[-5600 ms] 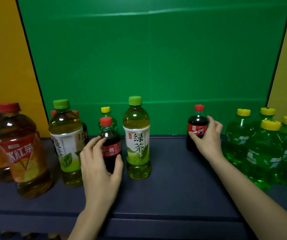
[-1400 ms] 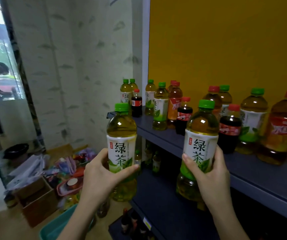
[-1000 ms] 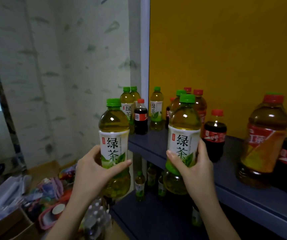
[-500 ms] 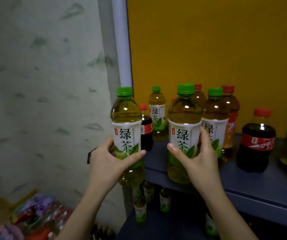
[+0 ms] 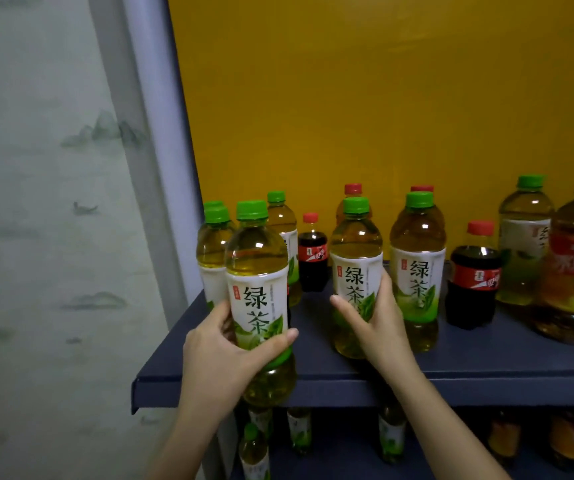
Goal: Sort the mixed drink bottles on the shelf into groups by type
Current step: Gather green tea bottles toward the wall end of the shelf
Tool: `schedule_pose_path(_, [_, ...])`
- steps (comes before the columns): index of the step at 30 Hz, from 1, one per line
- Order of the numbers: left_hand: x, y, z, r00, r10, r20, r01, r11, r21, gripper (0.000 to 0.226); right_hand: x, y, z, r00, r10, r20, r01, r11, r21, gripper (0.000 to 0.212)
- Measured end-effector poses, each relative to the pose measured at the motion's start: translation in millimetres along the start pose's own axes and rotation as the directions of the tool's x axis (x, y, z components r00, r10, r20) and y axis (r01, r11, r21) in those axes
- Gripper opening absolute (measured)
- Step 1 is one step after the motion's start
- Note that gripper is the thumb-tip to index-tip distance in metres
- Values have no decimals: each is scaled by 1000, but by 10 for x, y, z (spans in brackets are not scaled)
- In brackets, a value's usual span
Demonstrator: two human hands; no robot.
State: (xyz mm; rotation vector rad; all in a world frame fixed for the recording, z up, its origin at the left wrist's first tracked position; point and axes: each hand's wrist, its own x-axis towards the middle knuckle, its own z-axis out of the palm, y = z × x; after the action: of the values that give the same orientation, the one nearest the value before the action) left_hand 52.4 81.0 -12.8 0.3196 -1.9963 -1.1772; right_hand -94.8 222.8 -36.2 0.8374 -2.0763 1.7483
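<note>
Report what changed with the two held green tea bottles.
Both were carried in to the shelf. The right hand has the right-hand bottle over its left end beside the other green teas; the left hand still holds the left-hand bottle at the front edge. Grips unchanged; the cola bottles stayed.

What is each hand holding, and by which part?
The left hand grips the nearer green tea bottle round its labelled middle; the right hand grips a second green tea bottle the same way.
</note>
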Motion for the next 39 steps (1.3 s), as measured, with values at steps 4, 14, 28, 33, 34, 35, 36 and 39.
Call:
schedule_pose_path(4, [82, -31, 80, 999, 5, 31, -5, 1000, -7, 56, 199, 45, 113, 998, 68, -2, -68, 998, 0, 77])
schedule_pose_path(14, [216, -154, 402, 995, 30, 95, -31, 999, 10, 70, 405, -18, 93, 971, 237, 31, -239, 970, 39, 64])
schedule_pose_path(28, [552, -50, 1117, 984, -2, 180, -29, 984, 174, 55, -305, -527, -175, 991, -136, 19, 135, 989, 53, 31])
schedule_pose_path(33, [367, -182, 918, 981, 87, 170, -116, 979, 169, 46, -86, -627, 155, 972, -98, 213, 79, 992, 96, 45])
schedule_pose_path(34, [299, -241, 836, 988, 90, 124, -105, 987, 125, 44, -35, -620, 235, 969, -61, 239, 36, 994, 107, 48])
schedule_pose_path(35, [231, -304, 757, 994, 93, 62, -98, 991, 91, 44, 18, -598, 320, 967, -24, 255, -7, 993, 121, 51])
schedule_pose_path(36, [160, -351, 682, 995, 97, -7, -96, 992, 77, 45, 68, -571, 406, 965, 12, 263, -49, 990, 134, 52])
schedule_pose_path(39, [-7, -416, 559, 978, 167, -127, -147, 977, 153, 59, 192, -468, 639, 959, 102, 264, -150, 975, 166, 55])
